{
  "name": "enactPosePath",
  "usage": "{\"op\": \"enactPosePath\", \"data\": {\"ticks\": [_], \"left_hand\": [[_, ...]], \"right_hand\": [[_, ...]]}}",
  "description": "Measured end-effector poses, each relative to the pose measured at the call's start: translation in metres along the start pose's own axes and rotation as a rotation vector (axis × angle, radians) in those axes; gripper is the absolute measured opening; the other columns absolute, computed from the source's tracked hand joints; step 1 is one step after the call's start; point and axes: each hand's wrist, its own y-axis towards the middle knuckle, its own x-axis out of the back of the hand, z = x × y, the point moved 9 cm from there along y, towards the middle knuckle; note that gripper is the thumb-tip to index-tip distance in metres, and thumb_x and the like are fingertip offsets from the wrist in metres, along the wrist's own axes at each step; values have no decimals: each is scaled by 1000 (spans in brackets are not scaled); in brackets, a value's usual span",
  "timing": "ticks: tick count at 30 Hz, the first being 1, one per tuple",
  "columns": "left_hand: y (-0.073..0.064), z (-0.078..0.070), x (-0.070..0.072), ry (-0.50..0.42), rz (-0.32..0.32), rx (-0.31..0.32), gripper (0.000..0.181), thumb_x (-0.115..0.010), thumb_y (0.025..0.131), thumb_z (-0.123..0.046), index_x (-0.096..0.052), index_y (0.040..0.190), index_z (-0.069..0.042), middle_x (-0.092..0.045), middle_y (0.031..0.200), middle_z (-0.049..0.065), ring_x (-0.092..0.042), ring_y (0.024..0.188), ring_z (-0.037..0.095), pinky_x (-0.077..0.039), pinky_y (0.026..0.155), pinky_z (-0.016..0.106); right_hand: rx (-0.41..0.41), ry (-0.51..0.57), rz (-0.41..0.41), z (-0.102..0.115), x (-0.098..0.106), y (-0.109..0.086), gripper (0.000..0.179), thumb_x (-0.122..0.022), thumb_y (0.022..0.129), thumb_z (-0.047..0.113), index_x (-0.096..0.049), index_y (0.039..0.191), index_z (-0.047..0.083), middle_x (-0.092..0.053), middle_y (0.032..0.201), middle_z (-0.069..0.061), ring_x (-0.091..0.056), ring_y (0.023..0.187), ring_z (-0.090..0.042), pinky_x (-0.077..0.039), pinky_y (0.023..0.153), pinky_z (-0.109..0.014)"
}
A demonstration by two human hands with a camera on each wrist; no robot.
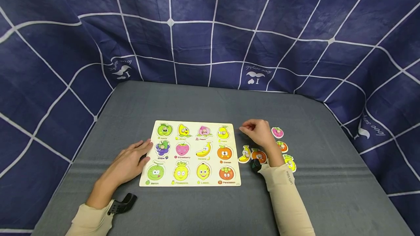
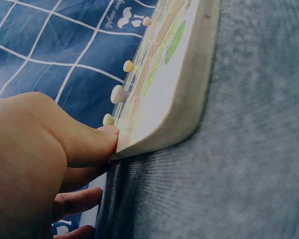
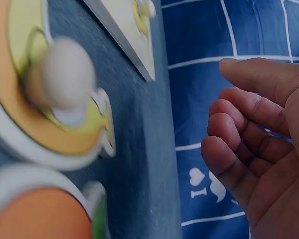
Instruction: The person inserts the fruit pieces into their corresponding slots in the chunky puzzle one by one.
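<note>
A pale wooden fruit puzzle board lies flat on the grey cloth. My left hand rests at its left side, fingers extended along the edge. In the left wrist view the thumb touches the board's rounded corner. Just off the board's upper right corner, my right hand hovers with fingers loosely bent. The right wrist view shows these fingers holding nothing. Knobbed pieces such as the apple and the grapes sit in the board. Below the right hand lie a banana piece and an orange piece.
Right of my right forearm lie a pink round piece, a red-orange piece and a pineapple piece, the last two partly hidden by the arm. A navy curtain with white lines surrounds the grey table.
</note>
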Motion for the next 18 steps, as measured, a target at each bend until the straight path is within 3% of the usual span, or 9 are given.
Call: {"op": "enactPosePath", "data": {"ticks": [18], "left_hand": [[0,0,0,2,-2,0,49,-68,91,-6,-55,136,6,-49,144,22,-46,128,49,-39,93,66]], "right_hand": [[-62,-17,-79,-34,28,-2,15,-80,83,12,-76,88,-2,-69,72,-6,-59,62,-15,-45,55,-21]]}}
